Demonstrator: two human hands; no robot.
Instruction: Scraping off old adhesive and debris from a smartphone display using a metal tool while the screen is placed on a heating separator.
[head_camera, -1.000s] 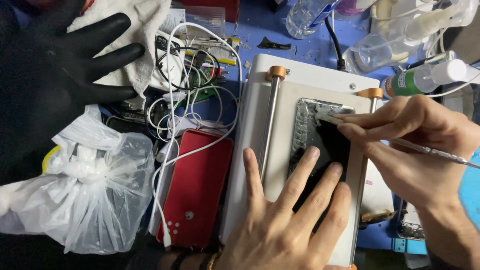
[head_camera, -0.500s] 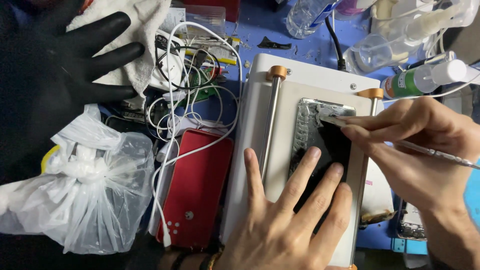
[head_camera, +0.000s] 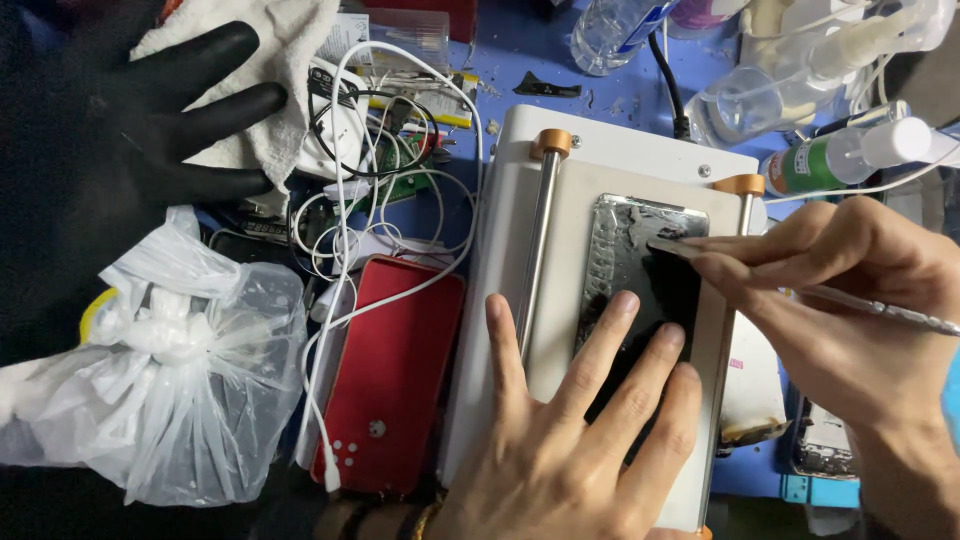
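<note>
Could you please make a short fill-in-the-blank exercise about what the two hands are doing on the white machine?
1. The left hand presses flat on the dark ____ lying on the white machine.
2. The right hand holds a thin ____ tool with its tip on the panel.
3. Left of the machine lies a ____ case.

Missing words: panel; metal; red

The machine (head_camera: 600, 330) in the middle has a smooth, matt off-white casing and a shiny metal rod (head_camera: 537, 245). The panel (head_camera: 640, 290) on it is glossy black glass, rough with grey residue at its far end. Left lie a crinkled clear plastic bag (head_camera: 190, 400), a glossy red case (head_camera: 390, 400) and rough white cloth (head_camera: 270, 90).
</note>
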